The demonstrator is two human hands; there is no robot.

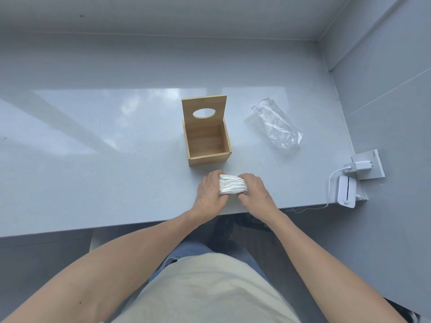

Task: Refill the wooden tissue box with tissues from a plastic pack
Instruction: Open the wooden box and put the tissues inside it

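A white stack of tissues (pixel 232 184) is pressed between my left hand (pixel 210 194) and my right hand (pixel 255 194), just above the counter near its front edge. Each hand grips one side of the stack. Beyond them stands the wooden tissue box (pixel 207 145), empty inside, with its lid (pixel 204 108) raised upright at the back; the lid has an oval hole. A clear plastic pack (pixel 276 127) lies empty and crumpled to the right of the box.
The grey counter (pixel 105 159) runs left and back to a wall. At its right end a white charger (pixel 359 165) sits in a socket, with a cable to a small white device (pixel 346 191). A side wall closes the right.
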